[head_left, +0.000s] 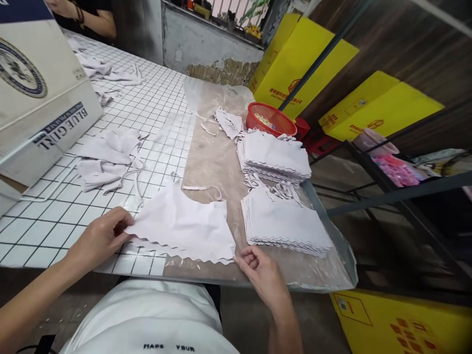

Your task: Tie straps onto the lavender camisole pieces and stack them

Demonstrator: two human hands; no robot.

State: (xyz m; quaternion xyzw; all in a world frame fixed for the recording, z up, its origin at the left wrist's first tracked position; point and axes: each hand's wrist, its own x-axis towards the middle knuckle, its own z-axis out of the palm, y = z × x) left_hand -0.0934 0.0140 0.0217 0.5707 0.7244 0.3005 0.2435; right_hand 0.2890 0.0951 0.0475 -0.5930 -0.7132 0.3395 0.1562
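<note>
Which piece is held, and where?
The scallop-edged fabric piece: left hand pinches its lower left corner, right hand its lower right.

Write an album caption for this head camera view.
Two bare hands hold a scallop-edged pale cloth piece by its corners beside two neat stacks.

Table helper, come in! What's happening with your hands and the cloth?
Left hand pinching scalloped cloth, left corner. Right hand at right corner. Two stacks close by, right side.

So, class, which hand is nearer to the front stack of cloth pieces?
Right. The right hand is just in front of the front stack, near its left end; the left hand is farther away, across the spread cloth.
</note>
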